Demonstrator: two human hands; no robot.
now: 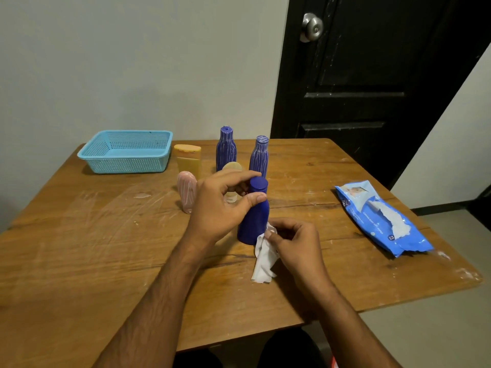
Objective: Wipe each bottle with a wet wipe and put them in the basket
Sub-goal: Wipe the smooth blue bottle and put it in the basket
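Note:
A clean blue bottle (253, 216) stands upright in the middle of the table. My left hand (223, 203) grips it by the neck, just under the cap. My right hand (295, 240) pinches a white wet wipe (264, 254) against the bottle's lower right side, and the wipe's tail lies on the table. Behind stand two blue bottles streaked white (225, 150) (259, 155), an orange bottle (187, 159), a pink streaked bottle (186, 191) and a small beige bottle (231, 181), partly hidden by my left hand. The light blue basket (125, 152) sits at the far left with nothing visible in it.
A blue pack of wet wipes (382, 219) lies near the table's right edge with a wipe poking out. The wooden table (79, 248) carries white smears. A black door (372, 75) stands behind the table on the right.

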